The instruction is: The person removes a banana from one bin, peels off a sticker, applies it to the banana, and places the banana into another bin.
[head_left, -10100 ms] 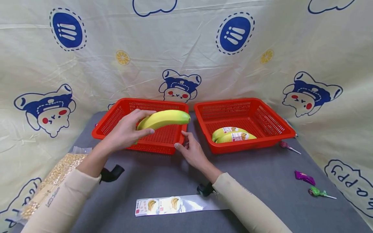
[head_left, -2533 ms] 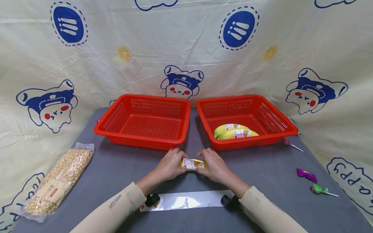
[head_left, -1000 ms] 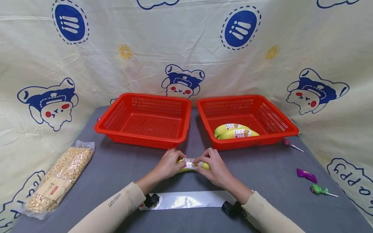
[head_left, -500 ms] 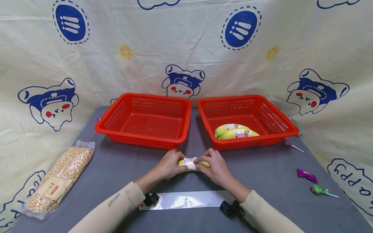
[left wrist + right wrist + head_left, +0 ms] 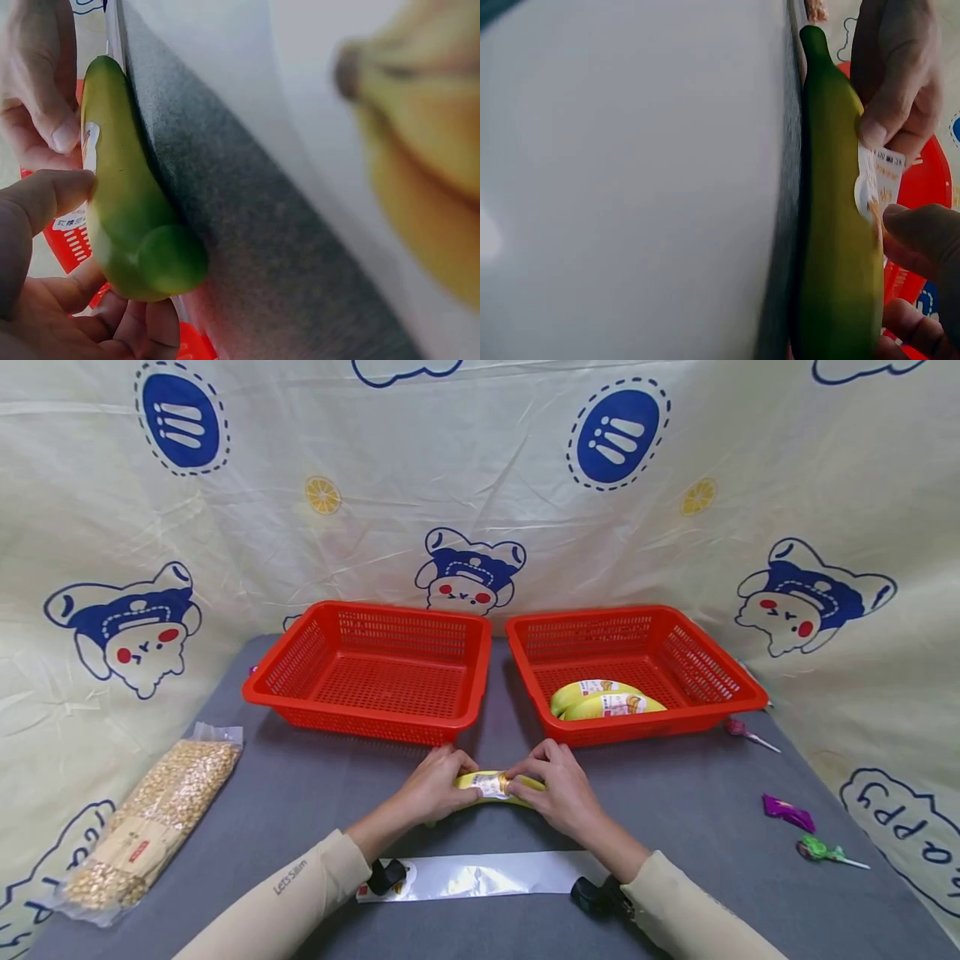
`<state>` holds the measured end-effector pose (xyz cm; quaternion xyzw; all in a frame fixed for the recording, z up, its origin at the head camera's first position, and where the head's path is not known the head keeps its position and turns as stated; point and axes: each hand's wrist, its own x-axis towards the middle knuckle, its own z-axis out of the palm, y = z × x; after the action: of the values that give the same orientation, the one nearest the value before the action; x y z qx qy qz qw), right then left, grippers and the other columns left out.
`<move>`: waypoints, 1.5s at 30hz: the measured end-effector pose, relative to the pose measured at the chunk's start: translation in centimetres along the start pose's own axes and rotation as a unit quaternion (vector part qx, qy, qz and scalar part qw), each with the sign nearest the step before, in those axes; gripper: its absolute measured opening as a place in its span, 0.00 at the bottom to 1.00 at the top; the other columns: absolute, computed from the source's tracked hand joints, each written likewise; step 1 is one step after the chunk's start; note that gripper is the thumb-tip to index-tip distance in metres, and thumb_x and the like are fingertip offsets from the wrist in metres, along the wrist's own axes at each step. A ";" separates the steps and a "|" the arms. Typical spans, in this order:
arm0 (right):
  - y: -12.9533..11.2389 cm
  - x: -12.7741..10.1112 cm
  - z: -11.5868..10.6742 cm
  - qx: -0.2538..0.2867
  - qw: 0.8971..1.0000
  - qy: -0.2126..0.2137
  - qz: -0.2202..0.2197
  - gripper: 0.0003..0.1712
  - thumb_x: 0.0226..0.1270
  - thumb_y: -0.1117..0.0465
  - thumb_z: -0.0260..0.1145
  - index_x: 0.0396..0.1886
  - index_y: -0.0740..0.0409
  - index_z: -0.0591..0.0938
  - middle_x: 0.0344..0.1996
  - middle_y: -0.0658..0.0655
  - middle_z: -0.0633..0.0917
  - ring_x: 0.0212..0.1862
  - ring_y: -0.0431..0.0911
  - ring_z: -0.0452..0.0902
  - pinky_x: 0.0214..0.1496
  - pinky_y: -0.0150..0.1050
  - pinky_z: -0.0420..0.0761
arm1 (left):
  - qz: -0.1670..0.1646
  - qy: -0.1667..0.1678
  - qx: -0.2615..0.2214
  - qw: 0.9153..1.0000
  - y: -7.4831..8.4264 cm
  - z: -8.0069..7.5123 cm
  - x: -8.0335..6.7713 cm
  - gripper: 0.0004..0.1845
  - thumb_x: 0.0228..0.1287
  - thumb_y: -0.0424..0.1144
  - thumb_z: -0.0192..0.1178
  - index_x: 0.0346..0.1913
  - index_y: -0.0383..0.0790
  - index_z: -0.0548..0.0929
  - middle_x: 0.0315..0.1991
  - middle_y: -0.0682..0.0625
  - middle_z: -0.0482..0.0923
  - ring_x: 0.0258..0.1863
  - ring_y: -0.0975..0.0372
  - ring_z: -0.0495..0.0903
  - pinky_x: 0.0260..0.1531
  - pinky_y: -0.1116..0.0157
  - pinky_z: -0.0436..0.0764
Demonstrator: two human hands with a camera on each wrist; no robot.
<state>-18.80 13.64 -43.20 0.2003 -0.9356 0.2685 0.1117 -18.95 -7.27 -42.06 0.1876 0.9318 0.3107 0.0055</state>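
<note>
Low over the middle of the table, both hands are on a yellow-green banana [image 5: 483, 800]. Around its left part my left hand [image 5: 433, 783] curls, thumb in front and fingers behind. My right hand [image 5: 561, 789] holds the right part, its thumb and fingertips at the edge of a printed banana label [image 5: 491, 785]. That label lies across the top of the banana; in the right wrist view, one flap of the label [image 5: 889, 176] stands off the peel. Below the hands lies a shiny label strip [image 5: 480, 877], its ends partly hidden by the wrist cameras.
Behind the hands stand a left red basket [image 5: 367, 718] with nothing in it and a right red basket [image 5: 720, 697] holding labelled bananas [image 5: 607, 703]. A bag of kernels [image 5: 153, 827] lies left; lollipops [image 5: 813, 849] and a purple-wrapped candy [image 5: 787, 812] lie right.
Ten seconds ago the left hand held an unlabelled banana above the left basket. Now a labelled banana is between both hands. Since half a second ago, the right fingers shifted slightly right along it.
</note>
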 end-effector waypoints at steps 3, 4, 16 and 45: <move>-0.4 0.5 0.4 0.009 1.000 -0.001 -0.006 0.10 0.48 0.53 0.76 0.34 0.42 0.88 0.33 0.48 0.74 0.40 0.41 0.65 0.39 0.36 0.65 | 0.001 -0.003 0.002 1.000 0.0 0.0 0.0 0.14 0.49 0.41 0.67 0.40 0.40 0.82 0.36 0.49 0.76 0.38 0.59 0.70 0.39 0.64 0.68; -0.6 0.7 0.5 0.009 1.000 -0.005 -0.006 0.11 0.48 0.53 0.76 0.34 0.42 0.88 0.33 0.48 0.74 0.40 0.41 0.65 0.39 0.36 0.65 | 0.002 -0.004 0.003 1.000 0.0 0.0 0.0 0.14 0.49 0.41 0.67 0.40 0.40 0.82 0.36 0.49 0.75 0.38 0.59 0.70 0.39 0.64 0.69; -0.8 0.7 0.8 0.032 0.999 -0.022 -0.004 0.12 0.49 0.55 0.75 0.36 0.41 0.88 0.34 0.47 0.74 0.41 0.40 0.65 0.40 0.36 0.67 | -0.006 0.000 -0.007 1.000 -0.3 -0.2 -0.1 0.15 0.49 0.41 0.67 0.41 0.39 0.83 0.36 0.48 0.76 0.38 0.59 0.71 0.38 0.65 0.68; 0.6 0.4 0.0 0.025 0.996 -0.071 0.046 0.18 0.51 0.50 0.74 0.44 0.43 0.87 0.27 0.47 0.77 0.32 0.40 0.67 0.34 0.34 0.63 | 0.124 0.057 0.166 0.977 1.0 0.0 -0.7 0.14 0.52 0.46 0.69 0.44 0.52 0.86 0.37 0.53 0.76 0.39 0.61 0.70 0.39 0.64 0.70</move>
<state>-19.39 13.99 -43.30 0.1782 -0.9425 0.2814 0.0280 -17.96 -6.80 -41.56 0.2824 0.9386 0.1597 -0.1173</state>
